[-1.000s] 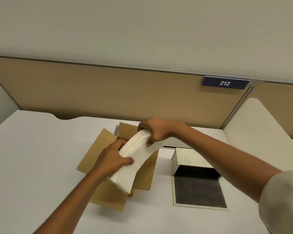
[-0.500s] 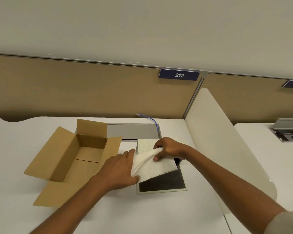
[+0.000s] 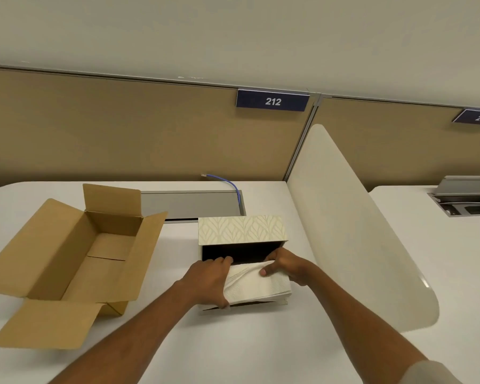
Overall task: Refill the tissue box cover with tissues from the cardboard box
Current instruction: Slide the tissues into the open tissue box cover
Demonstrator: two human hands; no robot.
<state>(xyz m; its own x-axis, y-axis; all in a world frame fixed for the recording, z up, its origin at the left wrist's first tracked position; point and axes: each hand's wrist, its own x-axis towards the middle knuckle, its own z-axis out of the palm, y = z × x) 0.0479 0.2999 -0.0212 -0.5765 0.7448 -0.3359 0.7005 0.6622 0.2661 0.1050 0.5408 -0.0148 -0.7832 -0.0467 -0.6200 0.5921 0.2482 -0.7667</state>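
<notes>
Head view: tissues (image 3: pixel 257 284) are gripped at both ends by left hand (image 3: pixel 208 282) and right hand (image 3: pixel 284 266), right at the tissue box cover (image 3: pixel 241 234) mouth. Soft, floppy stack, probably best supported underneath.

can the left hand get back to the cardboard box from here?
Probably yes: bare table lies between left hand and cardboard box, flaps open. But that hand grips the tissue stack and must let go first.

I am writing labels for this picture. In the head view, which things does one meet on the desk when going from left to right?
cardboard box → left hand → stack of tissues → right hand → white divider panel → grey cable tray on the next desk
</notes>
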